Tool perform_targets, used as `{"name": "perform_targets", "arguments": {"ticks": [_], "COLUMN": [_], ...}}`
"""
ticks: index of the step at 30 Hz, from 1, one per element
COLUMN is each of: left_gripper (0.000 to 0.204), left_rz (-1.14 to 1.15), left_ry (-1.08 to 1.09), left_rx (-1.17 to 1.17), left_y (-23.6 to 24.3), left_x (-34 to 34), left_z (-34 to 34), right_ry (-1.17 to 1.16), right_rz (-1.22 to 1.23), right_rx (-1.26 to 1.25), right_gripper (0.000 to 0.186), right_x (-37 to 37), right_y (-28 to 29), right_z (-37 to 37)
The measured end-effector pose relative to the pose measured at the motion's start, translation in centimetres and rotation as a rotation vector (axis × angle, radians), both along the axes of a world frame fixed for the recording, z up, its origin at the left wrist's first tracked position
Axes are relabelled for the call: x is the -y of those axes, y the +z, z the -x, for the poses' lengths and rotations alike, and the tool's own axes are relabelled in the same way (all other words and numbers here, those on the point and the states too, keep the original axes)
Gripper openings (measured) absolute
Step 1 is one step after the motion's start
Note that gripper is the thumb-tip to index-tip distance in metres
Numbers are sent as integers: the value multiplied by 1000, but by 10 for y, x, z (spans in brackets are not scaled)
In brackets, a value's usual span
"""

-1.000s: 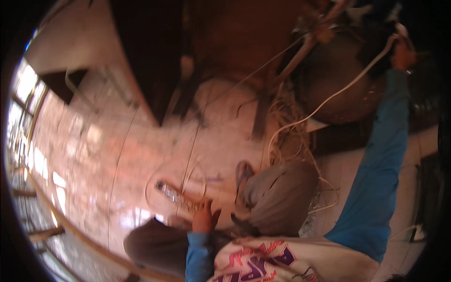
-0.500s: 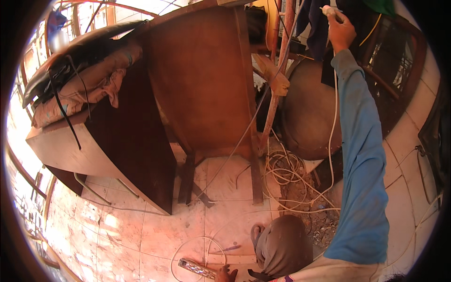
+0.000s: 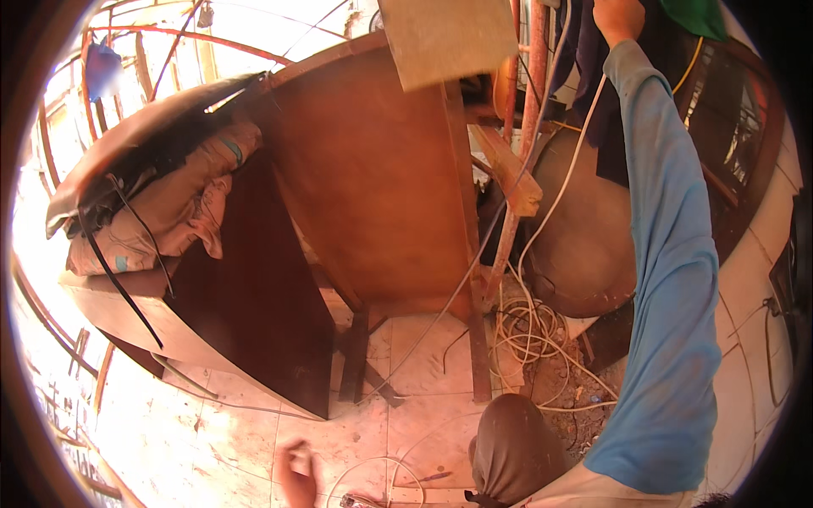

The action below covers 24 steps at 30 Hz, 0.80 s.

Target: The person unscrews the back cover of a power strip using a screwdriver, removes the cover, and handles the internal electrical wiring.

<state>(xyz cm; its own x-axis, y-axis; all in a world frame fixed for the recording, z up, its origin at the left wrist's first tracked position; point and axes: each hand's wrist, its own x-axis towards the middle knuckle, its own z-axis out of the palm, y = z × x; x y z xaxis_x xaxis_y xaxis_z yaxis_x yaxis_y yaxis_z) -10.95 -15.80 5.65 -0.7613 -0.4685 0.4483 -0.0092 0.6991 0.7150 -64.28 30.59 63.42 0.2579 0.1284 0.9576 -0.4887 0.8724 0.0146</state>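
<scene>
My right hand [image 3: 618,19] is raised at the top edge, at the end of an outstretched arm in a blue sleeve. Its fingers look closed, but the fingertips are cut off by the picture's edge. A white cable [image 3: 584,144] climbs from the floor to this hand; the plug at its end is out of sight. Low in the picture, my left hand [image 3: 298,476] hovers over the tiles, empty, with thumb and fingers apart. To its right, a long shiny metallic object [image 3: 360,501] lies partly cut off beside a loop of white cable [image 3: 373,461].
A brown wooden panel [image 3: 381,203] stands ahead. Left of it, a dark cabinet [image 3: 254,296] carries stacked sacks [image 3: 169,212]. Coiled cable [image 3: 529,330] lies on rubble beside a reddish pole [image 3: 504,254]. A pale board [image 3: 449,42] hangs at the top. My knee [image 3: 517,444] is below.
My right hand has risen to the top edge, taking the plug out of sight. My left hand has moved left, away from the metallic object. The view has shifted, and the pale board has come in.
</scene>
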Motion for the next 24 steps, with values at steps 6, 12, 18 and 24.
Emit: {"name": "perform_targets", "arguments": {"ticks": [6,12,18,24], "left_gripper": [21,25,29,36], "left_rz": [-194,-354,-553,-230], "left_ry": [300,317,383,323], "left_rx": [-225,-37,154,484], "left_y": [169,15,-140,-120], "left_x": [9,3,-8,-27], "left_z": [45,30,-46,-14], "right_ry": [-8,-207,-241,-79], "right_rz": [-153,-344,-413,-293], "right_rx": [15,33,69,-176], "right_gripper": [23,29,27,28], "right_x": [-2,-40,-42,-41], "right_y": [43,93,102,111], "right_z": [33,100,125,111]}}
